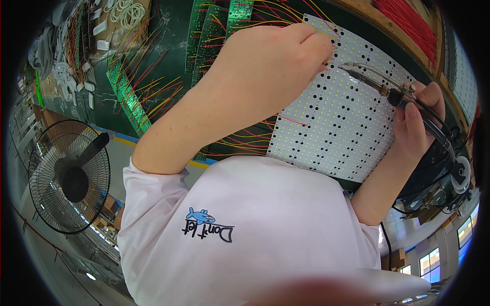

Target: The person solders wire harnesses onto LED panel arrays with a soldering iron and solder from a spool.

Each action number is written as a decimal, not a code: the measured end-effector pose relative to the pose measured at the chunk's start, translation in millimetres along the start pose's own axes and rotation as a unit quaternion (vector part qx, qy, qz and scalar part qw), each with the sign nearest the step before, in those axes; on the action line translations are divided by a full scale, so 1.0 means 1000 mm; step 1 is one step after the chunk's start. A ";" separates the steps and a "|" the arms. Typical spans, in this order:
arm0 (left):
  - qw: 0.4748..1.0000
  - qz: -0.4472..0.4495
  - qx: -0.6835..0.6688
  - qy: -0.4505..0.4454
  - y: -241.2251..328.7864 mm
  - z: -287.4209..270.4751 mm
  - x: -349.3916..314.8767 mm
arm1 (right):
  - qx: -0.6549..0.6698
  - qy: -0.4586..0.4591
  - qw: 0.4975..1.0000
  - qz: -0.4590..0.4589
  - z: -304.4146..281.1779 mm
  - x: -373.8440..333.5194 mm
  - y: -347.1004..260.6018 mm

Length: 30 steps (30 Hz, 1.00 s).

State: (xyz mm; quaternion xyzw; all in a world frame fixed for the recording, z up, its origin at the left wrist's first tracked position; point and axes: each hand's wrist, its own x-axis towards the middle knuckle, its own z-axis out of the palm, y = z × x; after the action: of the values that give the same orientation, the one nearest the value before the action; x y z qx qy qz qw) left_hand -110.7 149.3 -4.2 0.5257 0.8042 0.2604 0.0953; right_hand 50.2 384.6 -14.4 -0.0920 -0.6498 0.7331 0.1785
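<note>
My right hand point(418, 117) grips a soldering iron point(370, 82) with a curved metal solder-feed tube along its top. Its tip points left over a white LED board point(326, 137) dotted with small yellowish chips and black holes. Just left of the tip, my left hand point(298, 53) is closed in a pinch above the board's upper part. Whatever its fingertips hold is hidden. A yellow wire point(319, 31) passes by its knuckles. One red wire point(293, 121) lies on the board's left side, below my left wrist.
Green circuit boards point(240, 15) with red and yellow wires lie at the back; another green board point(127, 97) is at the left. A bundle of red wires point(406, 25) sits far right. A black fan point(71, 178) stands left of the table. A white spool point(460, 173) is beside my right arm.
</note>
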 end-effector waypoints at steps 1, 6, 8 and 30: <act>1.000 0.004 -0.003 0.005 -0.001 0.000 0.000 | 0.000 0.000 1.000 0.000 0.000 0.000 0.000; 1.000 -0.004 -0.006 0.003 0.001 -0.002 0.002 | -0.015 -0.004 1.000 0.004 0.001 -0.001 -0.001; 1.000 0.006 0.000 0.005 0.000 -0.002 0.002 | -0.013 -0.012 1.000 0.008 0.000 0.000 -0.002; 1.000 0.003 0.000 0.000 -0.001 -0.001 0.003 | -0.044 -0.025 0.999 -0.005 0.003 0.001 -0.002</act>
State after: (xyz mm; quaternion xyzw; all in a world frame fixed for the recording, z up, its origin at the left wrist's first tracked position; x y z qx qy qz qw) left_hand -112.9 151.5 -3.8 0.5283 0.8024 0.2610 0.0947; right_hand 48.0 382.1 -11.5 -0.0780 -0.6864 0.7048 0.1611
